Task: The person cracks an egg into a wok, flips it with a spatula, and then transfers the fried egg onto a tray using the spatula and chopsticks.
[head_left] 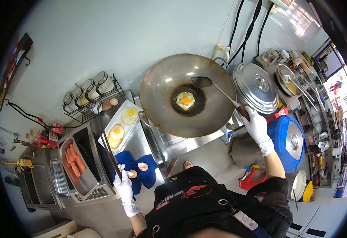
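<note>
A large steel wok point(163, 107) sits in front of me with a fried egg point(185, 100) in dark oil at its middle. My right hand point(256, 127), in a white glove, grips the handle of a metal spatula point(205, 82) whose blade rests inside the wok just right of the egg. Down at the left, my gloved left hand point(124, 187) holds long dark chopsticks point(109, 152) that point up toward a white tray point(119, 115) carrying two fried eggs. Beside that hand, two eggshell halves point(142, 166) lie on a blue cloth point(147, 178).
A roller grill point(78, 180) with several sausages stands at the left. Behind it a wire rack point(90, 111) holds lidded jars. Right of the wok are a big pot lid point(256, 87), a blue barrel point(290, 139) and crowded shelves. Cables hang on the wall.
</note>
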The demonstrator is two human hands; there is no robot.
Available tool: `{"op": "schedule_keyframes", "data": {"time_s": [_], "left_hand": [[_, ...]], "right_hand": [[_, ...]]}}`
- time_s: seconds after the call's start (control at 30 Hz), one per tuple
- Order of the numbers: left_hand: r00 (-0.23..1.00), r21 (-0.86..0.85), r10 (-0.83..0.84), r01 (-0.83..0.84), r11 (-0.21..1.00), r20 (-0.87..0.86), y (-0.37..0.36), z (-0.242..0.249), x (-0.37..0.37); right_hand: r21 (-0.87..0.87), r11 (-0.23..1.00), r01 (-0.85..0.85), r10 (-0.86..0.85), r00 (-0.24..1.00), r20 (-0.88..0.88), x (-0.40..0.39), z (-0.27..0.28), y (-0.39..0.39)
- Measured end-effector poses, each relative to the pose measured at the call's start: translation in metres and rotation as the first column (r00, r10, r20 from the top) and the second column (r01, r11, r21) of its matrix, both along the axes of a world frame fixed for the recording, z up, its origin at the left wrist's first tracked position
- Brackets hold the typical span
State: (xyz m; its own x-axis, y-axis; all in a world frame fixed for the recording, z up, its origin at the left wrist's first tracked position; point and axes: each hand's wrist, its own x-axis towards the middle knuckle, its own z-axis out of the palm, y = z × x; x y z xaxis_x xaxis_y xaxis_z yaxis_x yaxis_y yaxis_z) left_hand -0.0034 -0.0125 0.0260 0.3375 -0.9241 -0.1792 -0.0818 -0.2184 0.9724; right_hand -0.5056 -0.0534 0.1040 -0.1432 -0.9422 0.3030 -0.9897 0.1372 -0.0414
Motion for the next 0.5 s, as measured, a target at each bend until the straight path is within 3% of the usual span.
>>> {"op": "schedule_keyframes", "data": {"time_s": [0.5], "left_hand": [[0.999,0.009,-0.030,0.030,1.000,0.022,-0.002,0.003,-0.001]], "right_hand": [[0.029,0.999,0.036,-0.037,0.998,0.044,-0.007,-0.006,0.010]]}}
